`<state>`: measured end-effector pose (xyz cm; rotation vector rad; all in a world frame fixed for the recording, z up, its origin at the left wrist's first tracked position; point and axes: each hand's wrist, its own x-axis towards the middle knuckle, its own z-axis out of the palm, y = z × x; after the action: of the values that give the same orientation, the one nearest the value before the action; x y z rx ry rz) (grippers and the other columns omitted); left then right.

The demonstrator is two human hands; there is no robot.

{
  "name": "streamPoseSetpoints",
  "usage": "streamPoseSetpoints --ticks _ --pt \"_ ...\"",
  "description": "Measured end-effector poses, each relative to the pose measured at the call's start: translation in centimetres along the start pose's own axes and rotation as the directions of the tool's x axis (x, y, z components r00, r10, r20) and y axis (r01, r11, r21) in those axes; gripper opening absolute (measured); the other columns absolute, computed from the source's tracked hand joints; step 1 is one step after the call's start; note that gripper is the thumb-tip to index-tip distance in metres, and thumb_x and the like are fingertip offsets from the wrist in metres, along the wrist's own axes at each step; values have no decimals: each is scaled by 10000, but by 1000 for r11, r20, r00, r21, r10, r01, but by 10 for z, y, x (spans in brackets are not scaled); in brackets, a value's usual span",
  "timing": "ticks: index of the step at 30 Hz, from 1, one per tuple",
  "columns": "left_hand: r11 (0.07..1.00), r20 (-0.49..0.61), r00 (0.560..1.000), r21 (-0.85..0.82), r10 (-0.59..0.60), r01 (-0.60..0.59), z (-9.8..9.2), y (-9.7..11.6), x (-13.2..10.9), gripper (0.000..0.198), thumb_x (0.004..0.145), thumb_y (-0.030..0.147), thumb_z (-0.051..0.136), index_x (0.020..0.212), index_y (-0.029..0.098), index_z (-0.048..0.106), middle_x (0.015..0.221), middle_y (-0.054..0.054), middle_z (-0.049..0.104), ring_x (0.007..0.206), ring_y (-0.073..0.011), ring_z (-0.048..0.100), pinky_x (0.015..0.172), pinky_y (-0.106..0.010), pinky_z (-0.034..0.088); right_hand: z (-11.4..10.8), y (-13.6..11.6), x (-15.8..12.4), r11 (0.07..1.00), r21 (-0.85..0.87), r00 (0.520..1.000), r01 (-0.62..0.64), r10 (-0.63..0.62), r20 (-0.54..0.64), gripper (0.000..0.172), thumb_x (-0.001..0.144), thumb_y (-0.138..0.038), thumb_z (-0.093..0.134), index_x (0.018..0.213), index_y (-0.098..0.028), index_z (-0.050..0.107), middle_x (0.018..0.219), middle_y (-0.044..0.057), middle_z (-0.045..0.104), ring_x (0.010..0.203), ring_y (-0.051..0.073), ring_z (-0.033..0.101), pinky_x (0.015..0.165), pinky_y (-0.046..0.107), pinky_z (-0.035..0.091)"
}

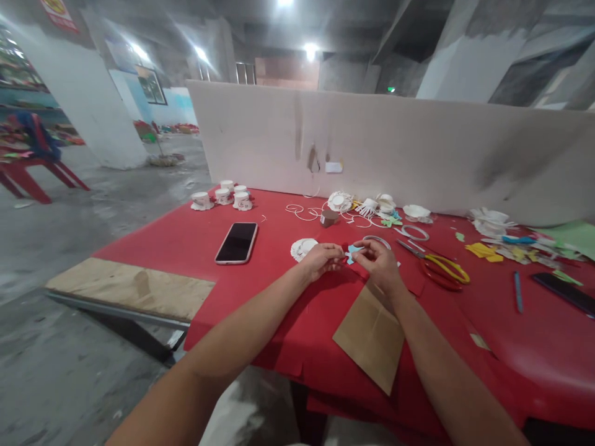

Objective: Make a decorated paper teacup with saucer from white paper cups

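Observation:
Over the red tabletop [279,297], my two hands meet at a small light-blue paper cutout [352,253]. My right hand [379,263] pinches its right side between thumb and fingers. Closed at the cutout's left edge is my left hand [324,260]; what its fingertips grip is too small to make out. A white paper cup-like piece with a frilled rim [303,249] lies just beyond my left hand. Behind my right hand is a white ring [377,240], partly hidden. Under my right wrist lies a folded brown paper sheet [372,334].
A phone [237,243] lies left, with several small white cups [223,196] behind. Scissors with yellow handles [446,268], a blue pen [518,291], a dark phone [564,291] and paper scraps lie right. Loose white cord [302,212] and a brown piece [329,217] sit near the upright board [395,148].

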<state>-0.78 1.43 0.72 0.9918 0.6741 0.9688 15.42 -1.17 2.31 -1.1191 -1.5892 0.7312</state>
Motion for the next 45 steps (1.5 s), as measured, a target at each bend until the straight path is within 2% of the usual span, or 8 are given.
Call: streamPoseSetpoints --ticks 5,11,23,38,45 --pt "1000 -3 1000 18 1 -1 1 0 -1 153 575 160 699 642 119 567 556 1 553 484 -60 503 509 -194 427 -2 2 0 994 -99 999 36 -38 -13 304 682 -373 660 918 -183 631 718 32 649 669 173 594 626 294 473" --pt "1000 -5 1000 23 0 0 0 -2 1 148 564 150 706 635 116 580 539 10 549 479 -57 501 512 -193 425 -3 5 2 983 -181 999 33 -34 1 252 671 -395 673 831 -200 681 811 56 696 724 202 615 686 338 482" --pt "999 -10 999 33 35 -34 -2 -7 6 183 543 165 741 632 117 588 515 15 548 472 -60 495 508 -200 414 -4 5 2 974 -221 999 45 -39 33 182 697 -357 636 778 -199 675 744 36 686 668 184 593 633 312 456" --pt "998 7 998 30 63 -63 0 -6 5 190 536 164 745 665 88 627 562 -18 601 524 -89 554 534 -214 408 -4 6 2 961 -272 998 53 -56 -5 169 713 -336 592 748 -181 647 700 35 661 621 157 566 597 283 438" --pt "992 9 996 95 85 -85 1 -5 3 202 555 207 747 680 96 635 587 -31 613 532 -81 545 540 -215 416 -3 4 2 946 -315 997 69 -80 -22 189 701 -343 587 740 -170 652 665 27 654 585 147 553 570 270 426"
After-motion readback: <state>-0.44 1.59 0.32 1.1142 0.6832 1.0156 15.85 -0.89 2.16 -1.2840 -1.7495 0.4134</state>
